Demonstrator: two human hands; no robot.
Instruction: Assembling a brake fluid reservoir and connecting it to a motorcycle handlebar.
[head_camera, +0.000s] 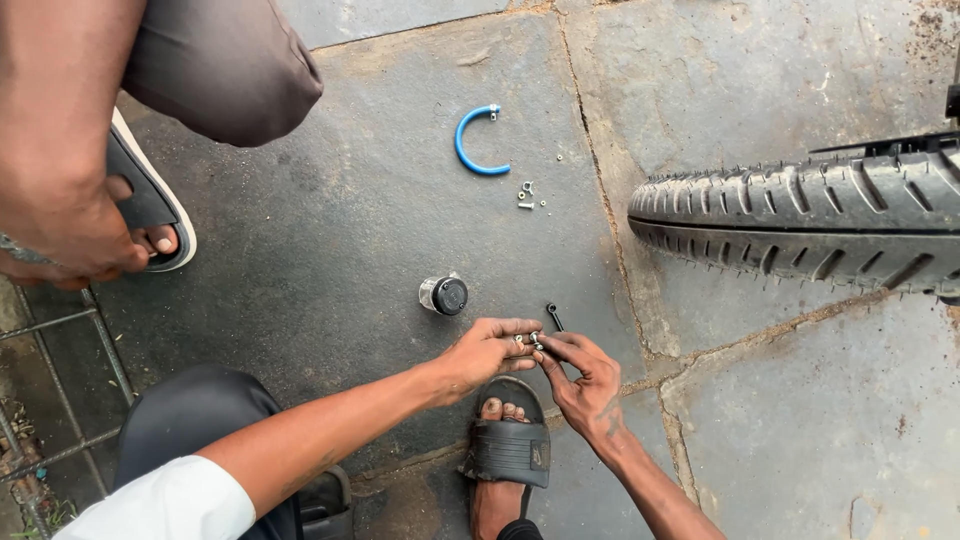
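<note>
My left hand (485, 352) and my right hand (585, 378) meet fingertip to fingertip low over the stone floor. Between the fingers of both hands sit a few small silvery nuts (527, 340). Just beyond my right fingertips a small black tool (554, 317) lies on the floor. A short metal cylinder with a black cap (443, 295) stands a little to the upper left of my hands. Farther off lie a blue curved hose (474, 146) and a few loose small bolts (525, 196).
A motorcycle tyre (800, 225) comes in from the right. My sandalled foot (507, 452) rests under my hands. Another person's arm (55, 160), knee (225, 65) and sandalled foot (150, 205) fill the upper left. A metal grate (60, 400) lies at the left edge.
</note>
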